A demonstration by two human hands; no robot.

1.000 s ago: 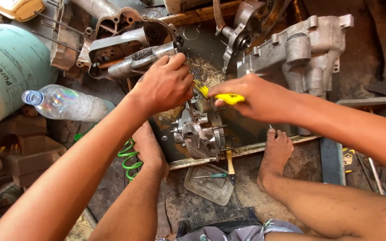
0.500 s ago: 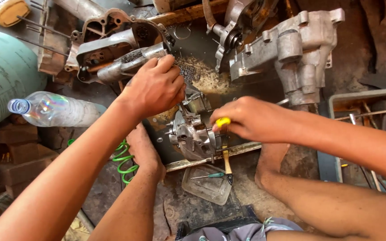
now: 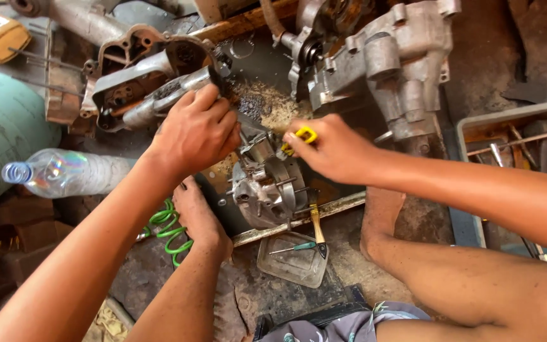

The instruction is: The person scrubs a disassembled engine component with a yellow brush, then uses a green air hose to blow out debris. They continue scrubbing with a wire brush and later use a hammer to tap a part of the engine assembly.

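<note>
Both hands close in on a small engine part on the workshop floor.

Head view: compared with a second ago, the right hand (image 3: 333, 149) has shifted left and nearer the grey metal engine part (image 3: 267, 187), bringing its yellow-handled tool (image 3: 304, 136) right up to the part's top edge; its fingers are curled tight around the handle, so the work looks to be under way at that spot. The left hand (image 3: 194, 133) sits much as before, fingers folded shut over the part's far-left side, steadying it. The part lies mid-scene between the person's bare feet, on a dark plate; it is greasy, round-faced, with studs and ribs showing. A clear plastic bottle (image 3: 64, 172) lies to the left, a green coiled hose (image 3: 171, 231) near the left foot, and a large crankcase (image 3: 387, 63) stands at the far right.
</note>
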